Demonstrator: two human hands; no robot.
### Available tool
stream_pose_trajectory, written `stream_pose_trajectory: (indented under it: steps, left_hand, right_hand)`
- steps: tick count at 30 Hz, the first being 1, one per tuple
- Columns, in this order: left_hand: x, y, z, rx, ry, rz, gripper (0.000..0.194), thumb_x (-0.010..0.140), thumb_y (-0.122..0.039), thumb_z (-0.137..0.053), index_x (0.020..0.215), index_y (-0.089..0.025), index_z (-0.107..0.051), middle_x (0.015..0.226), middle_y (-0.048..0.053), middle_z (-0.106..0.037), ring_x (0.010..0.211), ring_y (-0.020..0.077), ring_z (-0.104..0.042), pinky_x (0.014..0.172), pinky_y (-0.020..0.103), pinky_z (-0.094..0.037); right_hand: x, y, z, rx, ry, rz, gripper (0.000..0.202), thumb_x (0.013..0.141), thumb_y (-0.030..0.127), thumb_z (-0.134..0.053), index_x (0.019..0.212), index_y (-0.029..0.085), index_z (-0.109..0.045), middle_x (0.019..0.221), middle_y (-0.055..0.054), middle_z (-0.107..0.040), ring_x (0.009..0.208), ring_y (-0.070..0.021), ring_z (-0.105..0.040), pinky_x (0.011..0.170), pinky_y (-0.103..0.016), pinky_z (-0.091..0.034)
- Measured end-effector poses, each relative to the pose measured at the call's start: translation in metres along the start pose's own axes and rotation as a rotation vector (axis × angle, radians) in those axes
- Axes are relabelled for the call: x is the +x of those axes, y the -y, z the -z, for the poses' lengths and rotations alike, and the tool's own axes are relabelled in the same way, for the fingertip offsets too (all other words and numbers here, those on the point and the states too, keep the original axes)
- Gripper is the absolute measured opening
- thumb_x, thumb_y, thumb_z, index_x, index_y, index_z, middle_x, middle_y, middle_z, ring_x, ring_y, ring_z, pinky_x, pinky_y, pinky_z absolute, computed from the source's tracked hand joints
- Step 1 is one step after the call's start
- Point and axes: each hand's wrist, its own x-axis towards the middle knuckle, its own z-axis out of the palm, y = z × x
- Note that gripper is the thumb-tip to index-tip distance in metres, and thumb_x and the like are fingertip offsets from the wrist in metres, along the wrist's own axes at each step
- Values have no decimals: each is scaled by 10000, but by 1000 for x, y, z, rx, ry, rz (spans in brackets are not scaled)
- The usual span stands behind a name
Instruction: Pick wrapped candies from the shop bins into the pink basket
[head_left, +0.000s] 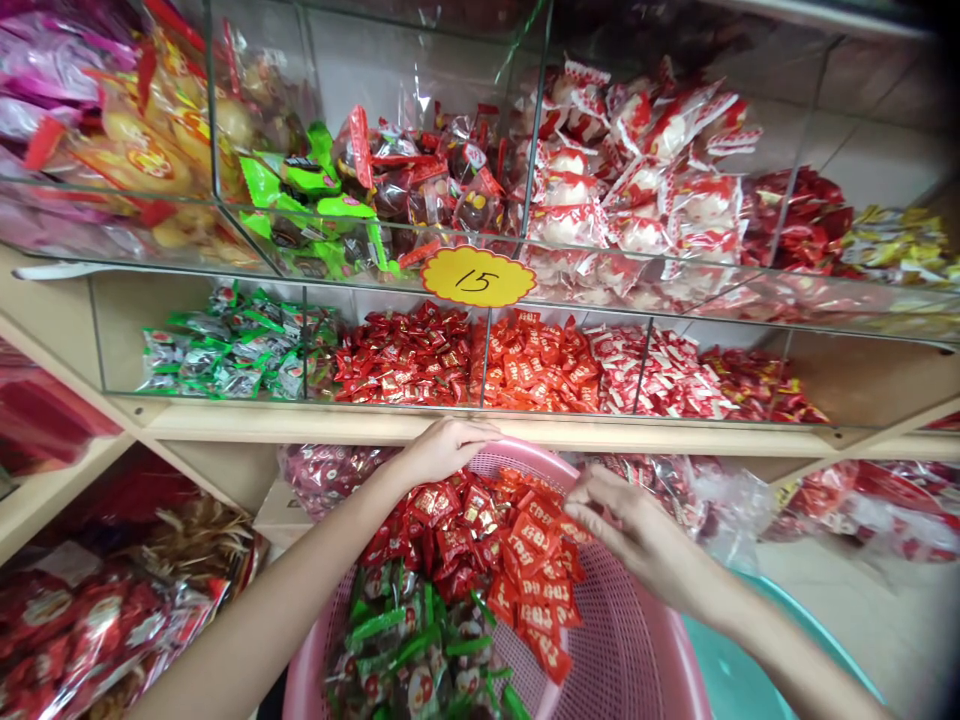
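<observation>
A pink plastic basket (634, 610) sits below the shelf front with wrapped candies inside. My left hand (444, 450) holds its far rim, fingers laid over the edge and thumb toward the inside. Over the basket's right part is my right hand (611, 505), its fingers curled together beside the orange-red wrapped candies (534, 560); what they hold, if anything, is hidden. Darker red candies (450, 515) lie left of those, and green-and-clear wrapped candies (420, 650) fill the near left part.
Glass-fronted shelf bins ahead contain green-wrapped candies (236, 345), red candies (412, 350), orange-red candies (536, 362) and larger sweets above. A yellow price tag (478, 276) reads 15. A wooden ledge (360, 424) crosses above the basket. A teal tub (739, 650) stands at right.
</observation>
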Motion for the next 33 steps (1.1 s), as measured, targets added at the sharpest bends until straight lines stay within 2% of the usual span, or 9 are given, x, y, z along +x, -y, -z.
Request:
stream_pose_trajectory:
  steps: [3, 6, 11, 17, 24, 27, 33]
  left_hand:
    - [0, -1, 1, 5, 2, 3, 313, 839, -133, -461, 1083, -212, -641, 1128, 26, -652, 1066, 133, -592, 969, 275, -431]
    - [0, -1, 1, 8, 0, 8, 311, 838, -133, -461, 1078, -210, -643, 1126, 24, -653, 1062, 135, -595, 969, 279, -434]
    - [0, -2, 0, 0, -13, 1, 303, 842, -138, -460, 1069, -211, -647, 1124, 23, -654, 1060, 134, -596, 967, 282, -438]
    - [0, 0, -1, 7, -2, 0, 318, 835, -116, -457, 1075, -209, -645, 1128, 26, -653, 1064, 133, -593, 972, 280, -432]
    - [0, -1, 0, 22, -1, 0, 314, 844, -135, -454, 1084, -210, -641, 1124, 26, -655, 1064, 134, -593, 971, 267, -427]
    - [0, -2, 1, 27, 1, 1, 318, 841, -132, -457, 1088, -217, -638, 1130, 22, -652, 1074, 134, -587, 979, 271, -420]
    - [0, 0, -1, 26, 1, 4, 311, 842, -137, -458, 1081, -207, -643, 1133, 29, -649, 1073, 139, -588, 975, 274, -424]
  right_hand:
    - [-18, -8, -11, -89, 19, -18, 223, 916, 274, -365, 806, 197, -543, 814, -40, -546, 763, -148, -537, 690, -286, -432]
    - [-26, -13, -17, -248, -7, -16, 254, 920, 264, -343, 794, 193, -552, 802, -47, -541, 748, -158, -528, 683, -301, -421]
    - [-26, -15, -20, -475, -95, -2, 286, 920, 250, -323, 715, 190, -514, 749, -49, -531, 689, -161, -500, 635, -307, -395]
    - [-32, -21, -21, -627, -120, -4, 269, 899, 221, -339, 680, 199, -494, 721, -45, -533, 654, -164, -501, 591, -294, -368]
    - [-28, -29, -33, -853, -148, -23, 242, 862, 141, -367, 657, 202, -479, 702, -48, -513, 664, -191, -482, 592, -316, -338]
    - [-24, -28, -34, -869, -138, -35, 227, 862, 140, -385, 674, 200, -496, 748, -57, -519, 695, -205, -479, 610, -330, -346]
    - [-23, -26, -32, -743, -136, -50, 249, 891, 197, -375, 703, 196, -538, 763, -56, -524, 714, -194, -495, 621, -324, -382]
